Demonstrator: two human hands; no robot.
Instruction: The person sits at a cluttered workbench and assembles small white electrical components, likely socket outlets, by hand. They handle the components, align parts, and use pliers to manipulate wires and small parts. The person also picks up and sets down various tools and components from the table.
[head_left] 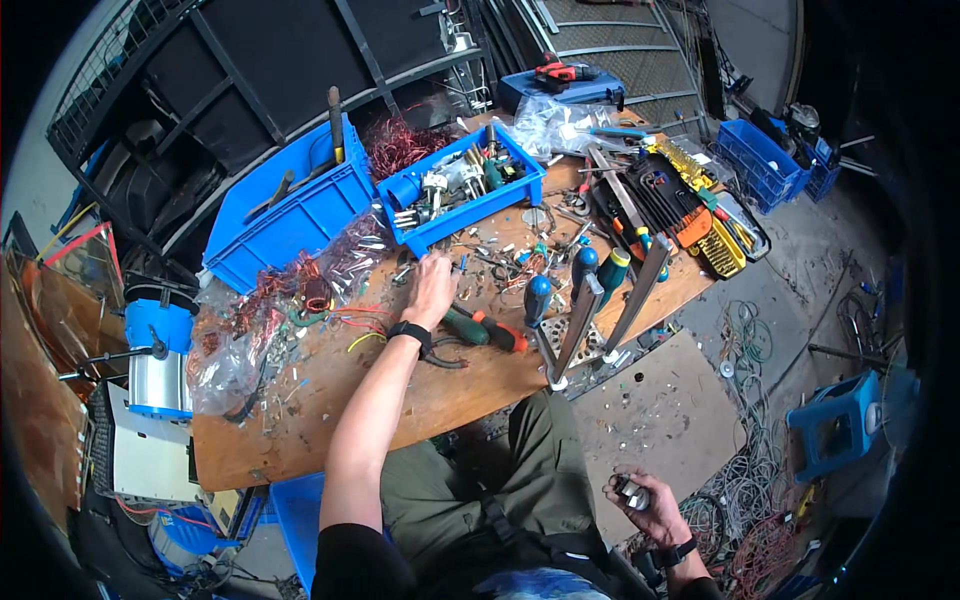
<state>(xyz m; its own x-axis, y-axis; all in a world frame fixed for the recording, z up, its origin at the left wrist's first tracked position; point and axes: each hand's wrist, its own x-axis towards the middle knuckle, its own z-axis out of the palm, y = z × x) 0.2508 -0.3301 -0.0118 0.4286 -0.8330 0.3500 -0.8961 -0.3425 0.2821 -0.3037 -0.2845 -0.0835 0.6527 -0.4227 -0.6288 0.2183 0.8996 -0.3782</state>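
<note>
My left hand reaches over the wooden table, just below the near corner of a shallow blue bin. Its fingers are bent down and drawn together among small loose parts; anything between them is hidden. Close to that wrist lie green-handled pliers and a tool with a red-and-black grip. Off the table's right side, low beside my leg, my right hand is closed around a small dark and silver metal cylinder. Assorted metal parts and a blue cylinder fill the shallow bin.
Upright blue-handled screwdrivers stand in a perforated holder at the table's near edge. A deep blue crate stands back left, beside red copper wire. Tool sets lie at right. Tangled cables cover the floor.
</note>
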